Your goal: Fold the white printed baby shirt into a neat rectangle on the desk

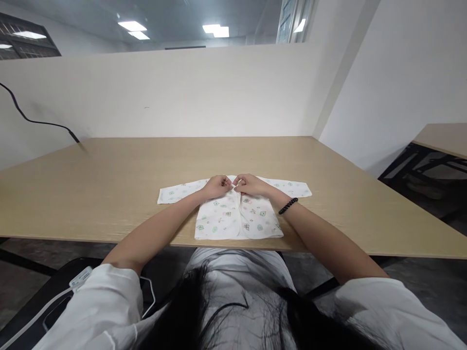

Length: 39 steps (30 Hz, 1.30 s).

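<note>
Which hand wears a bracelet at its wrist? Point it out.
The right hand, at the upper front of the printed long-sleeved shirt: a black beaded bracelet circles its wrist. The left hand, beside it, has a bare wrist.

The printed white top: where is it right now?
In the head view, the top lies centrally on the table, close to its near edge, with the left hand and right hand at its upper front.

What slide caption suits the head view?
Left hand and right hand at the neckline of a white printed long-sleeved shirt laid flat on a tan table.
</note>
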Available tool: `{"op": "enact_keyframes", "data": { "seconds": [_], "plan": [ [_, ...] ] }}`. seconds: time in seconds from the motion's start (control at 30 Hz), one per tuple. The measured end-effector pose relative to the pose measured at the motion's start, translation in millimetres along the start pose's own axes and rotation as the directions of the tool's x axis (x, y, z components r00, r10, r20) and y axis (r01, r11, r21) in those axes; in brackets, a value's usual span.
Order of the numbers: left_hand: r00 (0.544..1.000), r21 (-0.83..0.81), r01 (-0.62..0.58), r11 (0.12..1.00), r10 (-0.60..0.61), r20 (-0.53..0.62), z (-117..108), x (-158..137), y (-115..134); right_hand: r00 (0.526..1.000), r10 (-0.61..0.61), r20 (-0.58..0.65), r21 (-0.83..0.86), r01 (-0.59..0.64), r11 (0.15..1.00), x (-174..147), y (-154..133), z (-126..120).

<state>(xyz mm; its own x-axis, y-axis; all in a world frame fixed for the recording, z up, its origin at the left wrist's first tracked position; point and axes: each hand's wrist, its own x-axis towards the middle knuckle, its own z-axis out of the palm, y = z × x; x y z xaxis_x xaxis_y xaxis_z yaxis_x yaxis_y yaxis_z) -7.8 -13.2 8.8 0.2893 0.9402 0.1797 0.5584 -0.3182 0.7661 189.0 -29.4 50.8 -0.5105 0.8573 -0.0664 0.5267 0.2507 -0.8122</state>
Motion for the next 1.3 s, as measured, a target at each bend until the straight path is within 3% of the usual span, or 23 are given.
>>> {"op": "enact_keyframes", "data": {
  "seconds": [0.33, 0.53, 0.9, 1.13, 1.3],
  "plan": [
    [0.999, -0.169, 0.027, 0.985, -0.023, 0.027, -2.6, -0.5, 0.9, 0.974, -0.027, -0.225, 0.047, 0.038, 0.998, 18.8, 20.4, 16.8],
    [0.998, -0.173, 0.068, 0.983, -0.069, -0.003, -3.0, -4.6, 6.8, 0.96, -0.042, -0.277, 0.011, 0.047, 0.999, 20.1, 22.5, 20.4],
    [0.995, -0.215, 0.099, 0.972, -0.094, 0.034, -2.2, -0.7, 5.7, 0.979, 0.052, -0.197, 0.039, -0.045, 0.998, 22.6, 19.6, 19.1],
    [0.998, -0.213, 0.042, 0.976, -0.032, 0.051, -2.9, 0.7, 5.1, 0.981, 0.115, -0.159, 0.136, -0.094, 0.986, 28.8, 20.1, 16.1],
    [1.0, -0.151, 0.0, 0.988, 0.003, 0.023, -2.0, -0.2, 2.5, 0.981, 0.102, -0.166, 0.105, -0.085, 0.991, 23.0, 17.5, 12.2]
  ]
}}
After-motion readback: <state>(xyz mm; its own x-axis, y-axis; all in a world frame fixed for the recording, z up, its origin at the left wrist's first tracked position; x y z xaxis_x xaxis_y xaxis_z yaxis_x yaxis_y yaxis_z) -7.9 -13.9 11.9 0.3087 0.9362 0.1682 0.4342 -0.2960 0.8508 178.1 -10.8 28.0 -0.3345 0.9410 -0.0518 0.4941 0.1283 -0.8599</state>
